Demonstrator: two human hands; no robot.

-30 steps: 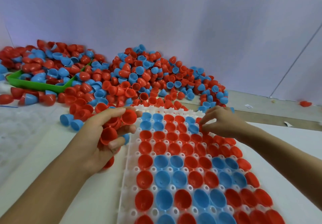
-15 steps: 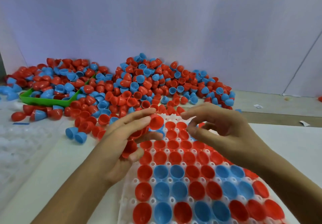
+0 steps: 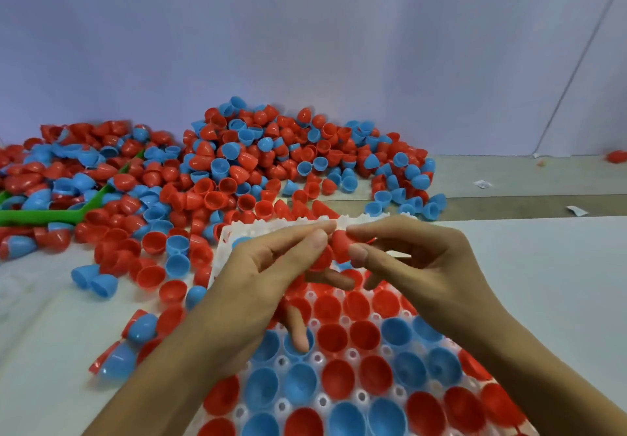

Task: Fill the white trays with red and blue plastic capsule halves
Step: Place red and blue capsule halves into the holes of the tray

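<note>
Tray lies near centre on the white table, its pockets mostly filled with red and blue halves seated open side up; the far row, just beyond your hands, shows bare white edge teeth.

Your hands meet above the far part of the tray. Your right hand pinches one red half between thumb and forefinger, dome toward the left; the remaining fingers are loosely curled behind. Your left hand has thumb and forefinger extended, their tips touching or just beside that same red half. Its middle fingers curl round a clutch of further red halves held against the palm; the count cannot be told. One lower finger of the left hand points down, its tip over a blue half seated in the tray; contact cannot be confirmed.

Pile of loose red and blue halves spreads across the far side of the table against the wall, reaching the tray's far edge. Scattered halves also lie left of the tray, some near the left forearm. Green bin sits at far left, partly buried in halves. Small paper scraps lie far right, well apart from the tray.
</note>
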